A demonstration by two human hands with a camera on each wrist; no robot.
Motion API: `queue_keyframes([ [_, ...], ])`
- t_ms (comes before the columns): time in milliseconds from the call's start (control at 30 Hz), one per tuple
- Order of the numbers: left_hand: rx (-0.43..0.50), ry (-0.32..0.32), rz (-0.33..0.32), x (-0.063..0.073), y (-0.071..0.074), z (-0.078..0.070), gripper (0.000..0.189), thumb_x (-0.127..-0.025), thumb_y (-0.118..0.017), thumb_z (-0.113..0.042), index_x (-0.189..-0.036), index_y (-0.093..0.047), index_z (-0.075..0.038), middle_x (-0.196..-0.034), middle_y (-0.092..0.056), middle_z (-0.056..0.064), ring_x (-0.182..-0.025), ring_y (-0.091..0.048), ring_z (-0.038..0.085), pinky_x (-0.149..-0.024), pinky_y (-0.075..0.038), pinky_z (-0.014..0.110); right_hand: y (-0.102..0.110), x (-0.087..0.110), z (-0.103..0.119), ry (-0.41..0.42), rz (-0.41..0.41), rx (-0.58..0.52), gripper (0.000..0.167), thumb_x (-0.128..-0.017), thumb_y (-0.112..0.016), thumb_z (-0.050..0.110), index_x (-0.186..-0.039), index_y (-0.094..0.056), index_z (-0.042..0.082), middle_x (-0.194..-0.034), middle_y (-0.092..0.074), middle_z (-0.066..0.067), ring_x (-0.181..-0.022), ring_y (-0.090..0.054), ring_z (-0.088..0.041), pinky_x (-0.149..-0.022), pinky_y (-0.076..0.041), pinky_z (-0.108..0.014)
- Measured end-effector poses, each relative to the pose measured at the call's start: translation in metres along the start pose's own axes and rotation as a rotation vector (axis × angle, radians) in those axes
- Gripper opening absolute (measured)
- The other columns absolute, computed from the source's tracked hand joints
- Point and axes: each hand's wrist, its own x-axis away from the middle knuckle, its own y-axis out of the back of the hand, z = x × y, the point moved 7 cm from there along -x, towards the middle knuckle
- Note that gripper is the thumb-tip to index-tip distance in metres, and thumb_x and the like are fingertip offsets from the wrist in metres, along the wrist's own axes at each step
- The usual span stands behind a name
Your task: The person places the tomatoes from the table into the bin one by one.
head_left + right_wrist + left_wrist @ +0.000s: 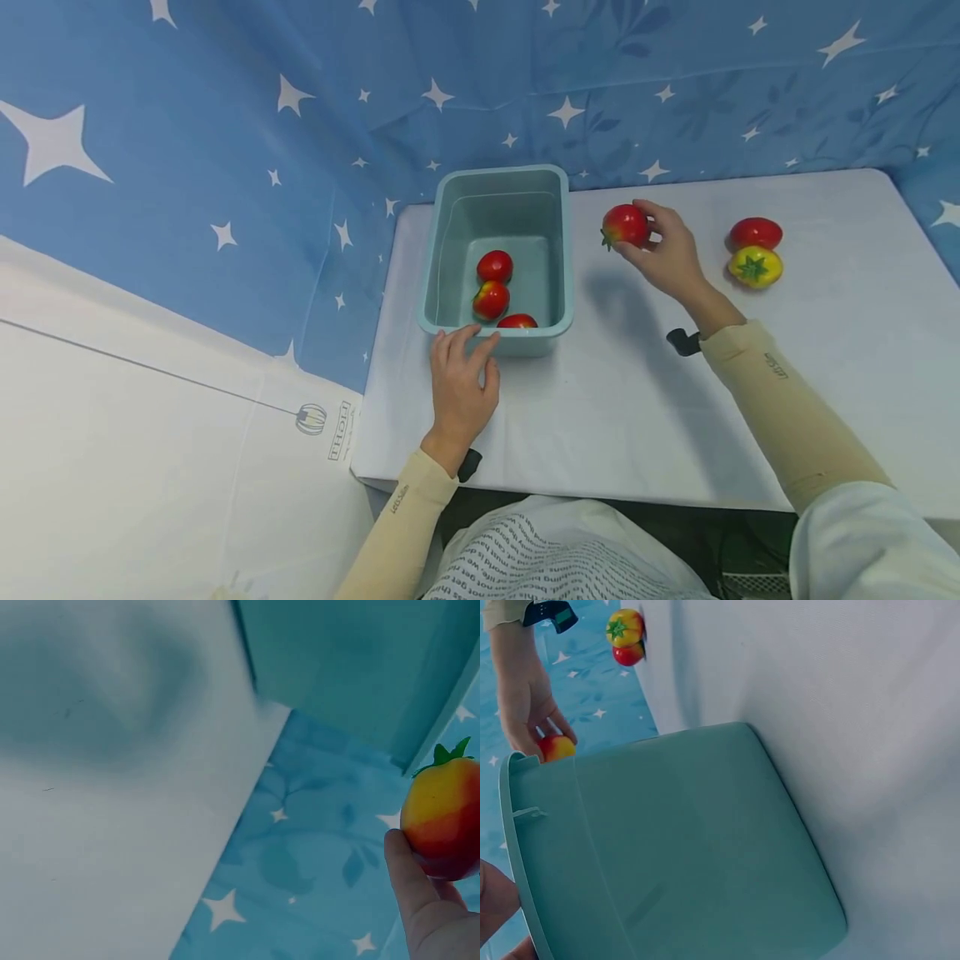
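Observation:
My right hand pinches a red tomato with a green calyx, in the air to the right of a blue-green plastic bin. In the right wrist view this tomato shows a yellow patch, with fingertips against its side. My left hand rests its loosely bent fingers on the bin's near rim; the left wrist view shows only part of the fingers there. Inside the bin lie three red tomatoes, one at the back, one in the middle and one partly hidden by the near rim.
On the right of the white-covered table lie a red tomato and a yellow one, side by side. A blue star-patterned cloth hangs behind the table and along its left.

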Motion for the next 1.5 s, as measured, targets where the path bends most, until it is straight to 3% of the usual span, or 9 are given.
queue_keyframes([
  [333,0.006,0.0,0.01,0.0,0.0,0.001,0.03,-0.088,-0.058,-0.009,-0.115,-0.07,-0.012,-0.125,-0.058,0.012,-0.118,-0.049,0.029,-0.109,-0.028,0.056,-0.01,0.004,0.054,0.167,-0.039,-0.045,0.077,-0.08,-0.08,0.014,-0.146,-0.042,0.017,-0.144,-0.046,-0.002,-0.126,-0.049,-0.02,-0.096,-0.05,-0.046],
  [667,0.011,0.01,0.016,0.003,-0.003,0.005,0.03,-0.088,-0.059,-0.009,-0.115,-0.07,-0.012,-0.126,-0.057,0.011,-0.119,-0.048,0.029,-0.11,-0.028,0.056,-0.057,0.007,0.097,0.298,0.064,-0.132,0.072,-0.08,-0.079,0.009,-0.143,-0.045,0.011,-0.14,-0.049,-0.008,-0.123,-0.05,-0.022,-0.092,-0.052,-0.046],
  [967,0.021,-0.001,0.014,0.001,-0.003,0.003,0.03,-0.089,-0.058,-0.01,-0.116,-0.07,-0.012,-0.125,-0.058,0.011,-0.119,-0.049,0.029,-0.11,-0.028,0.058,-0.076,0.019,0.107,0.392,0.067,-0.045,0.07,-0.078,-0.08,0.008,-0.141,-0.048,0.01,-0.138,-0.048,-0.013,-0.124,-0.049,-0.026,-0.093,-0.052,-0.045],
  [1133,0.014,0.0,0.009,0.0,-0.001,0.003,0.03,-0.088,-0.059,-0.01,-0.116,-0.07,-0.013,-0.126,-0.058,0.011,-0.119,-0.049,0.029,-0.11,-0.029,0.057,-0.075,0.02,0.104,0.361,0.036,0.008,0.071,-0.078,-0.079,0.006,-0.141,-0.046,0.01,-0.141,-0.044,-0.014,-0.128,-0.046,-0.029,-0.097,-0.049,-0.049],
  [1500,0.011,0.005,0.009,0.001,-0.001,0.004,0.031,-0.087,-0.061,-0.009,-0.116,-0.07,-0.013,-0.126,-0.058,0.011,-0.119,-0.049,0.028,-0.11,-0.029,0.056,-0.079,0.019,0.096,0.315,0.062,0.042,0.07,-0.081,-0.076,0.009,-0.144,-0.045,0.011,-0.143,-0.044,-0.015,-0.131,-0.045,-0.031,-0.101,-0.044,-0.052],
])
